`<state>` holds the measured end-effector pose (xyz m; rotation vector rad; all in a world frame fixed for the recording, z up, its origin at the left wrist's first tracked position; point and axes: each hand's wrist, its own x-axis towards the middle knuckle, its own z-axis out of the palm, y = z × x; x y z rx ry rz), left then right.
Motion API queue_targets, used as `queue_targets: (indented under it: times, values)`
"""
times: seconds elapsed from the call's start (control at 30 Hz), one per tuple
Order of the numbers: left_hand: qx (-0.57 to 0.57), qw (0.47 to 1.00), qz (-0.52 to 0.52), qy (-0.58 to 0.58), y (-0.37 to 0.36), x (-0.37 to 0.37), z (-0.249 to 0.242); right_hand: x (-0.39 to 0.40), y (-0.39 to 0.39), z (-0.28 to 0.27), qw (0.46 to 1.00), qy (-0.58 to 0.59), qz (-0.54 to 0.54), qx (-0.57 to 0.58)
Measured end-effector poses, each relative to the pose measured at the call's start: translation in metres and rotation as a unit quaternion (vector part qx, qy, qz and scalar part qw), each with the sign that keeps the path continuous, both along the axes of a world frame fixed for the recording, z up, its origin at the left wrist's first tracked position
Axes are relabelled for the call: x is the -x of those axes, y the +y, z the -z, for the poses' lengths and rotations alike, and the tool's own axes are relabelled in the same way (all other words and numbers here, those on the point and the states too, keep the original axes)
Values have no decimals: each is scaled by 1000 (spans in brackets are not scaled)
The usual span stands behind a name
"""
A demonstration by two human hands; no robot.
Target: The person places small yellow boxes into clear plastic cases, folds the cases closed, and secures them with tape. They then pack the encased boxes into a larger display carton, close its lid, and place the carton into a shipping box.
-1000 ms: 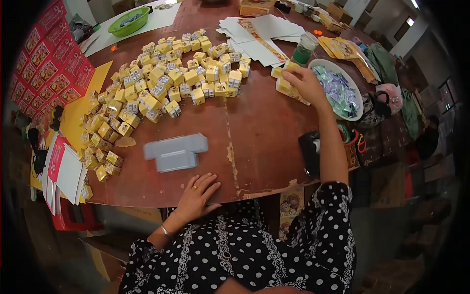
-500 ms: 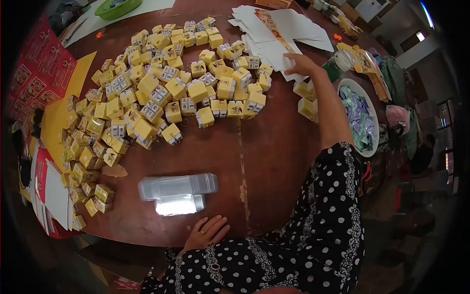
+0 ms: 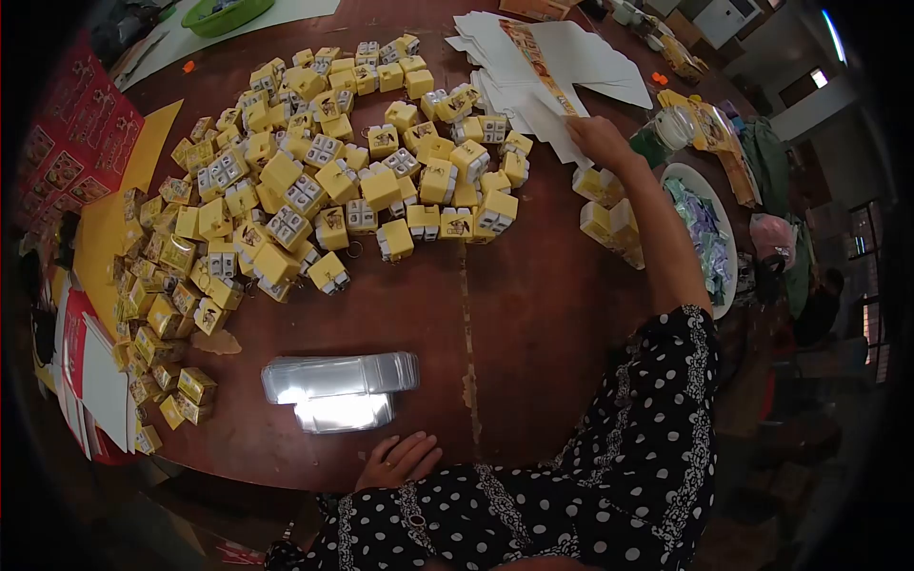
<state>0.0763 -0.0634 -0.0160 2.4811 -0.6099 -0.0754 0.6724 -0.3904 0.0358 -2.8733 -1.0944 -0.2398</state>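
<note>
My right hand (image 3: 602, 143) reaches to the stack of white cards (image 3: 600, 62) at the upper right. Its fingers pinch the edge of a white card (image 3: 547, 124), which is slightly lifted and tilted. My left hand (image 3: 400, 461) lies at the table's near edge with fingers spread, holding nothing. Just beyond it are flat clear plastic boxes (image 3: 341, 378), shining with reflected light. Many yellow and white cube keychains (image 3: 381, 188) are heaped across the middle and left of the table.
Several boxed yellow cubes (image 3: 609, 221) stand below my right wrist. At the right are a white bowl (image 3: 728, 285) of small packets and a green-filled jar (image 3: 666, 133). A green basket (image 3: 227, 17) sits at the upper left. Red printed sheets (image 3: 81, 133) stand at the left.
My right hand has closed on a white card and raised its edge a little. My left hand stays at the table edge. The whole view has shifted slightly.
</note>
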Motion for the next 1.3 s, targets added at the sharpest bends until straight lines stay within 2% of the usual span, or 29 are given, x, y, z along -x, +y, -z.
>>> queue_targets:
  times: [0.03,0.07,0.13,0.23,0.33,0.43,0.5,0.53,0.6,0.67,0.77,0.87,0.9,0.93,0.97,1.0,1.03,1.1,1.17,1.23,1.27,1.3]
  values:
    - [12,1000,-3,-5,0,-1,0,4,5,-8,996,-75,38,24]
    - [23,1000,-6,-12,0,-1,0,6,10,-21,996,-83,37,22]
    - [18,999,-2,-32,1,0,4,10,20,-59,953,-244,113,-137]
    - [14,998,-1,-66,1,1,12,11,31,-148,904,-317,139,-252]
    - [18,995,-2,-101,1,4,23,50,36,-236,864,-371,105,-323]
    - [27,993,3,-115,1,1,17,121,34,-302,826,-410,58,-384]
    - [32,993,8,-117,0,4,10,171,23,-334,823,-345,23,-451]
    - [58,991,5,-118,0,5,4,199,20,-346,819,-356,20,-451]
    - [82,988,4,-128,-1,7,-5,257,16,-364,797,-316,-62,-511]
    - [150,978,-25,-143,-1,1,-14,306,5,-375,787,-298,-93,-532]
    - [171,929,-58,-323,0,-26,-102,368,-17,-375,778,-260,-134,-556]
    - [181,845,-102,-492,7,-56,-197,427,-20,-368,763,-234,-160,-581]
    - [183,840,-101,-501,9,-60,-216,446,-19,-365,749,-216,-168,-604]
    - [361,853,-96,-364,12,-63,-233,463,-21,-360,747,-224,-173,-602]
    - [519,825,-82,-207,14,-65,-250,478,-25,-356,734,-192,-194,-622]
    - [391,809,-92,-430,26,-67,-267,490,-28,-356,721,-159,-214,-640]
    - [238,738,-96,-624,45,-66,-285,499,-31,-360,719,-166,-216,-639]
    - [228,634,-226,-703,71,-59,-333,518,-42,-358,719,-140,-205,-649]
    - [434,729,-175,-500,86,-59,-372,541,-46,-353,723,-112,-176,-658]
    - [431,865,-93,-239,170,-117,-341,554,-35,-357,732,-133,-98,-661]
    - [488,870,38,-62,233,-170,-304,554,-45,-359,786,-135,-77,-599]
    - [486,866,114,8,199,-162,-312,555,-63,-358,831,-137,-41,-537]
